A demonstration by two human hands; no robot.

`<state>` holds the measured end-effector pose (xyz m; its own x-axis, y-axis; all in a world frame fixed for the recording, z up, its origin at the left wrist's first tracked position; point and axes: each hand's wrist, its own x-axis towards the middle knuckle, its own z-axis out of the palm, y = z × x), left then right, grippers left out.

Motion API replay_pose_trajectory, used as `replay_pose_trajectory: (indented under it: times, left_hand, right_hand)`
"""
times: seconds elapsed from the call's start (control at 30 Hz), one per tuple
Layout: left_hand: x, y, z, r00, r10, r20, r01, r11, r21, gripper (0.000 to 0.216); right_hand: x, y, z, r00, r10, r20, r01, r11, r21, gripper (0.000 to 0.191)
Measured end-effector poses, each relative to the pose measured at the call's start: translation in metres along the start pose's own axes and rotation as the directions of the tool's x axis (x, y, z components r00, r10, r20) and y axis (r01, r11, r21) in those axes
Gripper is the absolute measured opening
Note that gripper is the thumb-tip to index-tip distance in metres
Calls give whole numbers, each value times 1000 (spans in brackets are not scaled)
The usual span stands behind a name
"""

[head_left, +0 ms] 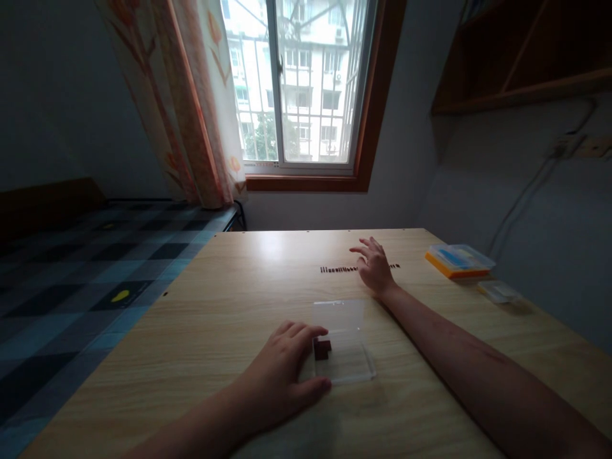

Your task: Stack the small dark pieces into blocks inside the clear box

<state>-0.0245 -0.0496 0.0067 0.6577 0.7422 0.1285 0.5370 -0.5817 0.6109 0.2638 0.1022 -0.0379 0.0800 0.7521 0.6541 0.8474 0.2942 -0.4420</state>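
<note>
A clear plastic box (347, 364) lies on the table with its transparent lid (338, 315) folded back. Several small dark brown pieces (322, 349) are at the left side inside it. My left hand (291, 360) grips the box's left side, fingers at the far edge and thumb at the near corner. Farther back, small dark pieces (337, 269) form a long line across the table. Over that line hovers my right hand (374, 264), fingers spread, nothing visible in them; it hides part of the line.
At the table's right edge sit an orange case with a clear lid (459, 261) and a small clear box (497, 292). A bed with a checked cover (143, 255) stands along the left side. Behind the table are a window and a curtain (186, 102).
</note>
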Motion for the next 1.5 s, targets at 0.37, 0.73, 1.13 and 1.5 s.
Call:
replay_pose_trajectory:
  times: [0.37,0.73,1.13,1.5]
  left_hand:
    - [0,-3,1,1000,10,-15,-10,1000,1,55]
    - [-1,-1,1,1000,-8,4,8,1000,4,55]
    - [-1,-5,3,1000,-14,-18,14,1000,3,58]
    - [-2,-2,1,999,-34,-7,34,999,-10,59]
  right_hand:
    - [-8,-12,5,977,-103,186,114,992,-48,31]
    - [-7,-12,4,964,-63,257,88,993,-85,27]
    - [-5,-10,6,933,-65,355,113,987,-117,25]
    - [-5,-13,6,931,-68,359,115,987,-112,21]
